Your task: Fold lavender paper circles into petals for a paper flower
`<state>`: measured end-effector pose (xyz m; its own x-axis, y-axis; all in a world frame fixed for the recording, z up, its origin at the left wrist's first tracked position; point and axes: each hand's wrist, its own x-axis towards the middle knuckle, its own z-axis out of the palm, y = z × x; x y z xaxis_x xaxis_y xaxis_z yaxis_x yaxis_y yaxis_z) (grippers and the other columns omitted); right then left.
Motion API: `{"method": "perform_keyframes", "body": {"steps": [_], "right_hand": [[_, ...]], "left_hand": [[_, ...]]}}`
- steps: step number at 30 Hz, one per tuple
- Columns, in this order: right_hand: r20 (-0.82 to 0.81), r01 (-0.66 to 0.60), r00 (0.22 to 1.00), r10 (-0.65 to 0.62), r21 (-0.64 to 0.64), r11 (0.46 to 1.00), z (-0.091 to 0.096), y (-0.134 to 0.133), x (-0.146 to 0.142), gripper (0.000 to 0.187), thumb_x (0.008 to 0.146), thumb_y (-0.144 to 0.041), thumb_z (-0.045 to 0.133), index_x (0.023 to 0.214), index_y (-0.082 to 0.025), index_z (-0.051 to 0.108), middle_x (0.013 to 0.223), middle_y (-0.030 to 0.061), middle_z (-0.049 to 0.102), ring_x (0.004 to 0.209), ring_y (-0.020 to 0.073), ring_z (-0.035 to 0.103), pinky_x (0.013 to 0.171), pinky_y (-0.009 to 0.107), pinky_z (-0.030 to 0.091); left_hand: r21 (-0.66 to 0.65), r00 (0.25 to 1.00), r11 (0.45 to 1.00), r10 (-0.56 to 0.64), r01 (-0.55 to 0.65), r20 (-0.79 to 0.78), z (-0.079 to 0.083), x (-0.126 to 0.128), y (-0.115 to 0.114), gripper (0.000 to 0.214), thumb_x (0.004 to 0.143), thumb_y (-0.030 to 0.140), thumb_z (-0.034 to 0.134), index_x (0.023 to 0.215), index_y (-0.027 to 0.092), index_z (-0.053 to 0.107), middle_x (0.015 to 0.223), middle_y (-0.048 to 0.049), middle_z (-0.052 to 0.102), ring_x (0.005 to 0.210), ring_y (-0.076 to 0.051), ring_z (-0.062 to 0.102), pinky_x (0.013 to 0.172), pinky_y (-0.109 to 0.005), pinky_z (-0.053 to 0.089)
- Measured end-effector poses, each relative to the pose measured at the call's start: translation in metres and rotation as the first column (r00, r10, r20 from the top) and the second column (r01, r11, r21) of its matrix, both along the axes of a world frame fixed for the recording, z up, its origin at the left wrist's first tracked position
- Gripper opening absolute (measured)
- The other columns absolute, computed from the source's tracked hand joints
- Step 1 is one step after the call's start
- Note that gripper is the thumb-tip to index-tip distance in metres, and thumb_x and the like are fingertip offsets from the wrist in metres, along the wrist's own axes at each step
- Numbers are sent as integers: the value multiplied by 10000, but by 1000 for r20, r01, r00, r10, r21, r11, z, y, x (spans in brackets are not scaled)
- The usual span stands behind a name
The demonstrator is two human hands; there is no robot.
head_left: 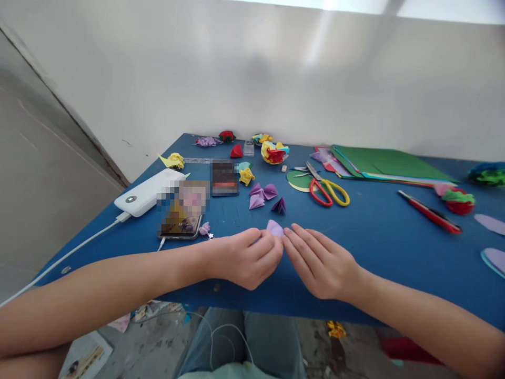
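Paper piece [275, 228] is held in left hand [256, 259] and met by right hand [321, 263] over the desk [374, 231], near its front edge. Behind it, a paper cluster [270, 191] is placed; to that cluster's right, scissors [321, 182] are laid partly over a paper disc [296, 182]. Farther back right, a sheet stack [394, 164] is set, a cutter [432, 212] before it. Left, a phone [181, 216] is placed, a power bank [153, 192] just beside.

The left hand [253, 258] partly hides the lilac paper [275, 228], and the view's right edge crops the blue-green pompom [489, 175].
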<state>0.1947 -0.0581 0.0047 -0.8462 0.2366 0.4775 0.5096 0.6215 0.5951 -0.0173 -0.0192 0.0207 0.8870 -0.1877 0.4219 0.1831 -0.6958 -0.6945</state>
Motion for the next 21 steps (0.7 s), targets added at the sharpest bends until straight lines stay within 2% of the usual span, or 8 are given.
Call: {"method": "perform_keyframes", "body": {"steps": [5, 7, 12, 14, 17, 21], "right_hand": [[-19, 6, 1000, -5, 13, 1000, 0, -1, -1, 244, 815, -125, 458, 977, -31, 614, 969, 175, 662, 898, 304, 618, 703, 403, 502], [-34, -7, 999, 8, 31, 1000, -1, -2, -2, 224, 812, -117, 461, 945, -34, 621, 924, 168, 673, 868, 291, 626, 695, 395, 499], [-57, 15, 998, -13, 36, 999, 0, -4, -2, 230, 828, -100, 425, 936, -36, 618, 918, 169, 673, 868, 262, 629, 710, 372, 489], [-65, 19, 998, -17, 23, 1000, 1, -2, -2, 222, 834, -94, 422, 927, -51, 619, 917, 161, 674, 866, 248, 630, 713, 362, 487], [-84, 15, 996, -16, -9, 1000, 1, 0, -2, 203, 832, -88, 435, 901, -59, 624, 896, 149, 678, 843, 234, 634, 707, 353, 489], [-79, 19, 997, -20, -13, 1000, -1, -1, -3, 204, 825, -82, 443, 897, -46, 630, 884, 153, 678, 829, 239, 633, 700, 361, 488]], "left_hand": [[-133, 999, 991, 12, -6, 42, -7, 4, -1, 181, 852, 157, 449, 832, 77, 610, 829, -94, 612, 724, -159, 572, 505, -268, 365], [-144, 999, 990, 14, -7, 47, -7, 5, -3, 195, 857, 156, 435, 823, 80, 611, 805, -93, 611, 702, -155, 567, 492, -266, 357], [67, 1000, 998, -5, 7, -20, 0, 5, -5, 242, 853, 191, 443, 891, 55, 639, 847, -103, 611, 692, -157, 561, 508, -265, 363], [125, 999, 992, 26, -21, -41, 1, 5, -6, 258, 855, 201, 438, 916, 56, 642, 864, -110, 612, 701, -164, 559, 511, -271, 358], [129, 997, 988, 81, -80, -4, -1, 5, -6, 265, 854, 198, 430, 928, 56, 641, 885, -125, 611, 718, -179, 558, 515, -286, 351], [90, 1000, 996, 11, -8, -27, -4, 5, -5, 261, 856, 201, 433, 909, 48, 637, 874, -125, 614, 720, -175, 560, 528, -284, 363]]}}
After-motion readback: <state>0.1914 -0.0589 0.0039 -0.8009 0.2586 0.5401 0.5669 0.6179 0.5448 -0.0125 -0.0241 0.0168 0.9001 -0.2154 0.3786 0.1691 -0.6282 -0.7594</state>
